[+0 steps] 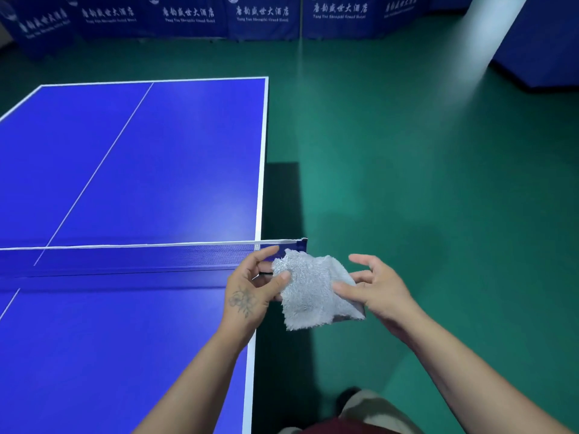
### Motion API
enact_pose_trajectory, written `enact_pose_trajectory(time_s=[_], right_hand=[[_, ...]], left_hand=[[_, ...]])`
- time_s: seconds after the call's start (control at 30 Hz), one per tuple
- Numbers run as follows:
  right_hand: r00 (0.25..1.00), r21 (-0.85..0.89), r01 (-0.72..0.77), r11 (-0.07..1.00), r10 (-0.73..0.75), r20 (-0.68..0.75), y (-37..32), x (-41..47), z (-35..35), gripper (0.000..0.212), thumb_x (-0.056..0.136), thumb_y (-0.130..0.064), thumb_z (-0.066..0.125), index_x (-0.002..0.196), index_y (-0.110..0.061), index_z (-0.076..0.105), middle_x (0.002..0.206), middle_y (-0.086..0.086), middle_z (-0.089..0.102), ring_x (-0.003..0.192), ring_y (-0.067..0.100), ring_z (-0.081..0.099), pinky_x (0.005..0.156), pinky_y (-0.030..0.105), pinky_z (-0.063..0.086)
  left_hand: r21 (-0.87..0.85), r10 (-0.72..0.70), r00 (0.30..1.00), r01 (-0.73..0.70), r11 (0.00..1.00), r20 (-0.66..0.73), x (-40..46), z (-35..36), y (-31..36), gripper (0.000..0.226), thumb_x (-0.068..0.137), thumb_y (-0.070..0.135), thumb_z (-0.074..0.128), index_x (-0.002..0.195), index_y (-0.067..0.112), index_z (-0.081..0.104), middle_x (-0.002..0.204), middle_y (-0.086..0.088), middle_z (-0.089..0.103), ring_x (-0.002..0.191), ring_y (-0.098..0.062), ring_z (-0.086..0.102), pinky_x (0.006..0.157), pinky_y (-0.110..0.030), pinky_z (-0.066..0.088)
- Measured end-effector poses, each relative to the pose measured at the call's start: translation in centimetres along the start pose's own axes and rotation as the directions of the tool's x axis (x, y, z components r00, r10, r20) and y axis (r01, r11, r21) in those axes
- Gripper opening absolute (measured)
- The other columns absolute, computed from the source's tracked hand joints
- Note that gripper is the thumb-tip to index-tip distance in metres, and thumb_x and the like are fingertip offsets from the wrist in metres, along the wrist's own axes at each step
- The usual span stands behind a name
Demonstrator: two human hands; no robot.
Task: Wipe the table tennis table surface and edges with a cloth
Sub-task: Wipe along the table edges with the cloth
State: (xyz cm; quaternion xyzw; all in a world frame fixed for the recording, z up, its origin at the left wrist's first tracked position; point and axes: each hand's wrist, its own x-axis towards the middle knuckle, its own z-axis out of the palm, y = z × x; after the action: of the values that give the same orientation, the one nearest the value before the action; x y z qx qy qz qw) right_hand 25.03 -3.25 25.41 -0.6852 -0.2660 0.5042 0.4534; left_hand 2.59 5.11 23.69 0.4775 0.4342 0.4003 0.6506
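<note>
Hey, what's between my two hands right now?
In the head view, the grey cloth spans the gap: the left hand pinches its left edge, the right hand holds its right edge, beside the net.

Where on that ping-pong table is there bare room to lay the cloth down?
The near half, between the net and the white side edge, is bare blue. So is the far half, either side of its centre line. It is crowded only by the net post, where both hands hold the cloth.
</note>
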Motion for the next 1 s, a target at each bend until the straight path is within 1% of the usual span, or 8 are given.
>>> enact_pose_trajectory(time_s=[0.13,0.23,0.3,0.43,0.57,0.67,0.83,1.0], right_hand=[[0.996,-0.132,0.086,0.988,-0.088,-0.015,-0.4,0.6,-1.4,0.063,0.081,-0.006,0.090,0.134,-0.019,0.060,0.096,0.005,0.079,0.075,0.016,0.069,0.075,0.030,0.057],[0.988,-0.094,0.142,0.985,-0.147,-0.053,-0.5,1.6,-2.3,0.052,0.084,-0.012,0.088,0.130,-0.022,0.066,0.096,0.005,0.080,0.077,0.018,0.068,0.082,0.041,0.059],[0.980,-0.075,0.183,0.980,-0.188,-0.071,-0.8,2.4,-3.2,0.046,0.087,-0.015,0.087,0.128,-0.024,0.068,0.096,0.005,0.080,0.076,0.017,0.066,0.082,0.041,0.058],[0.964,-0.098,0.251,0.963,-0.258,-0.060,-2.1,5.0,-6.0,0.040,0.088,-0.015,0.085,0.122,-0.029,0.071,0.095,-0.004,0.080,0.075,0.011,0.064,0.080,0.031,0.056],[0.957,-0.165,0.272,0.948,-0.284,-0.055,-3.7,8.5,-10.4,0.025,0.089,-0.016,0.083,0.106,-0.033,0.076,0.094,-0.016,0.079,0.082,0.008,0.071,0.077,0.026,0.055],[0.958,-0.205,0.264,0.942,-0.281,-0.056,-4.9,11.1,-14.1,0.015,0.090,-0.017,0.080,0.095,-0.031,0.076,0.089,-0.017,0.078,0.075,0.005,0.070,0.072,0.032,0.058],[0.951,-0.226,0.288,0.931,-0.306,-0.047,-7.7,14.9,-19.5,0.013,0.091,-0.020,0.078,0.094,-0.032,0.076,0.088,-0.019,0.077,0.073,0.002,0.069,0.068,0.029,0.056],[0.947,-0.226,0.288,0.931,-0.312,-0.081,-10.3,20.1,-22.7,0.011,0.092,-0.022,0.078,0.093,-0.032,0.076,0.089,-0.024,0.076,0.078,-0.002,0.068,0.077,0.029,0.055]], left_hand=[[0.034,-0.016,1.000,0.015,0.999,0.018,0.5,1.5,0.0,0.039,0.091,-0.002,0.081,0.126,0.015,0.074,0.081,0.009,0.059,0.075,-0.012,0.066,0.060,-0.027,0.057],[0.062,-0.019,1.000,0.019,0.998,-0.005,1.1,3.0,-0.3,0.035,0.092,0.002,0.081,0.122,0.019,0.075,0.091,-0.001,0.058,0.084,-0.017,0.066,0.065,-0.029,0.060],[0.093,-0.015,1.000,0.016,0.996,-0.020,1.8,4.0,-0.5,0.033,0.092,0.007,0.083,0.120,0.023,0.076,0.097,-0.009,0.057,0.087,-0.021,0.064,0.074,-0.031,0.061],[0.141,0.002,0.998,0.007,0.990,-0.066,4.1,6.7,0.0,0.033,0.086,0.023,0.090,0.116,0.032,0.077,0.107,-0.003,0.077,0.101,-0.019,0.075,0.094,-0.028,0.058],[0.132,-0.003,0.991,0.021,0.991,-0.133,7.4,10.3,0.5,0.032,0.094,0.013,0.082,0.123,0.024,0.074,0.114,-0.004,0.077,0.097,-0.016,0.072,0.082,-0.022,0.058],[0.139,-0.003,0.988,0.025,0.990,-0.156,9.6,13.6,0.4,0.030,0.096,0.016,0.081,0.123,0.026,0.074,0.113,-0.001,0.077,0.099,-0.014,0.072,0.086,-0.025,0.059],[0.116,-0.008,0.975,0.034,0.993,-0.220,12.7,18.3,0.7,0.028,0.098,0.015,0.078,0.124,0.023,0.073,0.113,-0.002,0.078,0.105,-0.014,0.073,0.088,-0.030,0.061],[0.120,0.004,0.965,0.029,0.992,-0.264,16.3,20.5,2.0,0.027,0.098,0.016,0.077,0.124,0.023,0.074,0.112,-0.002,0.078,0.106,-0.012,0.073,0.091,-0.033,0.060]])
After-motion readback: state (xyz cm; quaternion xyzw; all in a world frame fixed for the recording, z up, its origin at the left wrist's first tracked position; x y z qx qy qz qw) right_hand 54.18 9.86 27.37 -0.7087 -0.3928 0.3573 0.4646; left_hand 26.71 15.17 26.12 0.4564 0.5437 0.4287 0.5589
